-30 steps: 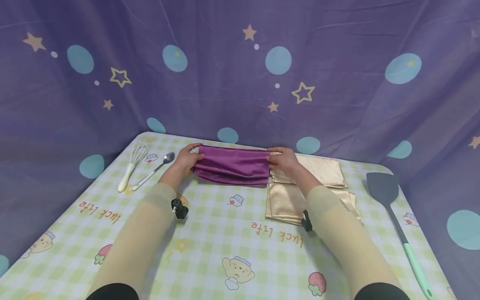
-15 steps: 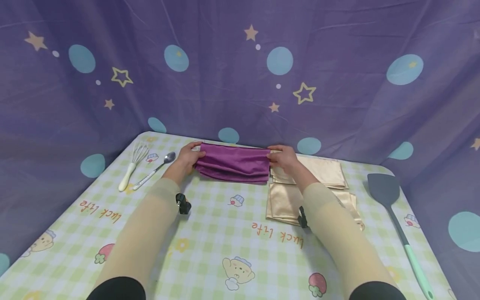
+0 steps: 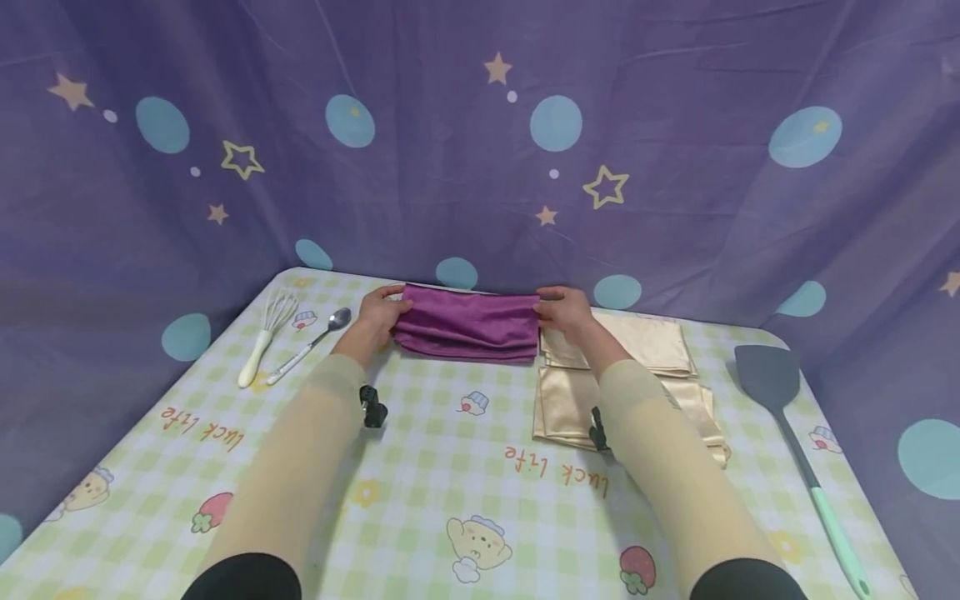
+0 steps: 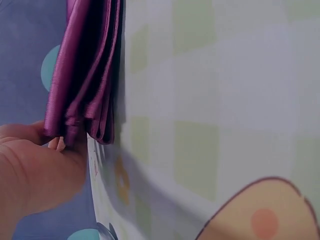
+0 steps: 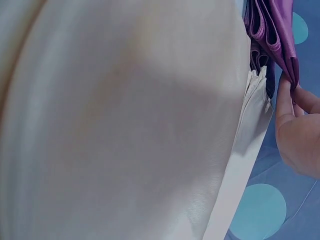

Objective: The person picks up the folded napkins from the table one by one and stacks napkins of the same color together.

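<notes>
A folded purple satin cloth lies across the back of the table, stretched between both hands. My left hand pinches its far left corner, thumb on top; the left wrist view shows several stacked folds of the purple cloth beside the thumb. At the far right corner my right hand pinches the same cloth, and in the right wrist view the fingertips close on its purple edge. Two folded champagne satin cloths, a back one and a front one, lie under and beside the right forearm.
A whisk and a metal spoon lie left of the left hand. Over at the right edge is a spatula with a green handle. A checked cloth covers the table; a purple curtain hangs behind.
Both hands have shifted slightly toward the back of the table with the purple cloth, whose front edge now sits a little farther away. The other items stay put.
</notes>
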A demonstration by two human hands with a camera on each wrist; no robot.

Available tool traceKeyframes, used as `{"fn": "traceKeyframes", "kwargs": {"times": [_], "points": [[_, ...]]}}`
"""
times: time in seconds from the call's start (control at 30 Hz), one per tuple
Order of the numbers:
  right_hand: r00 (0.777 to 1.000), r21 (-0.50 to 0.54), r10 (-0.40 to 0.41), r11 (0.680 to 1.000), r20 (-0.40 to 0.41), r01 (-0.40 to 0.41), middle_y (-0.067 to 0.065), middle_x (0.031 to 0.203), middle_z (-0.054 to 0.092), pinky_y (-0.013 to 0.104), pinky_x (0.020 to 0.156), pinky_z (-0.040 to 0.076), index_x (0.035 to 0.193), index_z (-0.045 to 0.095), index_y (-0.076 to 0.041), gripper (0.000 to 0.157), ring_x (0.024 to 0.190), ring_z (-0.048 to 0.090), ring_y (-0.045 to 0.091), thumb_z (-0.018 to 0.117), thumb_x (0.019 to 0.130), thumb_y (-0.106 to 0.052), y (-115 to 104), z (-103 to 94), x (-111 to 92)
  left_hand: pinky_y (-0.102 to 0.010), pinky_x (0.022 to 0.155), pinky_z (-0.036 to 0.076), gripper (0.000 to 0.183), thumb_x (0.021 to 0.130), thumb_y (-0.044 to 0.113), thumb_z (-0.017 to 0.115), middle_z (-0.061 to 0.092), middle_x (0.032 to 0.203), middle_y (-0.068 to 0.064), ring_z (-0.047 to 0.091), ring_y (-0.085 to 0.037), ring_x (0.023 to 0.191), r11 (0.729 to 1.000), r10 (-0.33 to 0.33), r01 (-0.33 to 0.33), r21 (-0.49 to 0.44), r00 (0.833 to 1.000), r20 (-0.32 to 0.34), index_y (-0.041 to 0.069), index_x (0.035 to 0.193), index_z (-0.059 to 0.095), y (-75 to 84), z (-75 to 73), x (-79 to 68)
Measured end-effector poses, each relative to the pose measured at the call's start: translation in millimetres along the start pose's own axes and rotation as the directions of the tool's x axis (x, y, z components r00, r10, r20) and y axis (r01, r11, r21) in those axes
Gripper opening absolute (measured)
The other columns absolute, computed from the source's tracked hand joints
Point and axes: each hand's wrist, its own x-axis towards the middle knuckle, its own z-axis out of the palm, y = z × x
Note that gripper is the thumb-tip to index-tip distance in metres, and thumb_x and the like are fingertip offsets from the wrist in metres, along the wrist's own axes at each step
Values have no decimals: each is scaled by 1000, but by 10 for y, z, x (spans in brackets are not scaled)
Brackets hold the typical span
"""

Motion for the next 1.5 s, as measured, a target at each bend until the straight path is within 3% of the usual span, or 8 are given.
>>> {"fn": "traceKeyframes", "kwargs": {"times": [0.2, 0.3, 0.47, 0.73, 0.97, 1.17, 1.37, 1.5], "points": [[1000, 17, -2, 1000, -3, 3, 32, 131, 57, 36, 92, 56, 145, 48, 7, 49, 113, 64, 35, 57, 97, 11, 24, -29, 14, -19, 65, 53, 51, 95, -2, 66, 63, 103, -9, 63, -13, 79, 999, -7, 8, -47, 1000, 24, 5, 143, 55, -19, 7, 7], [1000, 27, 4, 1000, -5, -4, 33, 127, 58, 37, 92, 56, 144, 48, 9, 48, 108, 67, 34, 57, 97, 12, 38, -46, 18, -22, 75, 54, 52, 95, -2, 65, 63, 120, -15, 64, -18, 93, 999, -16, 17, -37, 999, 38, 5, 145, 54, -23, 2, 13], [1000, 49, -9, 999, 25, 8, 40, 133, 52, 44, 100, 51, 145, 44, 12, 49, 121, 57, 46, 55, 96, 14, 40, -89, -11, -26, 94, 51, 54, 94, -6, 62, 56, 142, -21, 59, -24, 116, 999, 18, -16, -40, 999, 41, 2, 146, 51, -21, -10, 35], [998, -4, -33, 999, 48, 33, 41, 137, 48, 45, 104, 48, 145, 43, 12, 48, 128, 49, 50, 55, 98, 9, 21, -211, -91, -32, 91, 53, 47, 93, -4, 62, 63, 126, -20, 61, -11, 88, 989, 143, -143, -29, 990, -5, -7, 139, 53, 27, -24, 11], [996, -39, -65, 997, 64, 67, 37, 136, 50, 45, 104, 48, 145, 42, 13, 49, 121, 56, 48, 57, 99, 5, 29, -345, -186, -44, 100, 49, 39, 95, -2, 63, 60, 127, -20, 57, -9, 91, 975, 218, -217, -37, 976, -2, -8, 133, 56, 58, -58, -71], [990, 39, -103, 994, 99, 99, 36, 135, 50, 49, 107, 45, 147, 37, 15, 51, 118, 61, 39, 56, 100, 5, 54, -520, -281, -34, 86, 52, 33, 96, 2, 63, 60, 127, -23, 56, -9, 91, 955, 295, -295, 18, 955, 16, -9, 128, 59, 54, -70, -187], [986, 66, -87, 995, 142, 78, 32, 148, 41, 45, 110, 42, 152, 33, 10, 54, 138, 38, 46, 53, 103, 3, 38, -687, -428, -30, 81, 53, 31, 97, 1, 61, 62, 121, -19, 57, -9, 92, 939, 339, -343, 31, 937, 90, -8, 126, 59, 58, -1, -368], [985, 58, -90, 995, 145, 82, 32, 151, 38, 45, 109, 44, 152, 36, 7, 53, 136, 44, 42, 55, 103, 1, 40, -775, -540, -39, 89, 54, 34, 97, 0, 61, 62, 124, -20, 60, -11, 98, 937, 341, -350, 21, 923, 179, -9, 129, 57, 47, 99, -502]]}}
